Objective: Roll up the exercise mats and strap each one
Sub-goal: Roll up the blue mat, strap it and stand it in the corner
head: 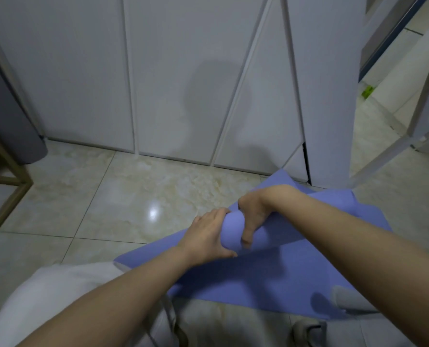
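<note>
A purple exercise mat (258, 276) lies on the tiled floor, partly rolled. The rolled part (231, 229) runs diagonally from the centre toward the right. My left hand (208, 236) grips the near left end of the roll, fingers wrapped over the top. My right hand (253, 214) grips the roll just beside it, fingers curled down over its front. The flat part of the mat spreads toward me and to the right; a far corner (283, 179) points at the cabinet.
White cabinet doors (183, 83) stand close behind the mat. A wooden frame (10, 196) and a grey cushion (13, 121) are at the left. A white metal frame (408, 136) stands at the right. My light trousers (70, 296) and a beige strap (173, 321) are at the bottom.
</note>
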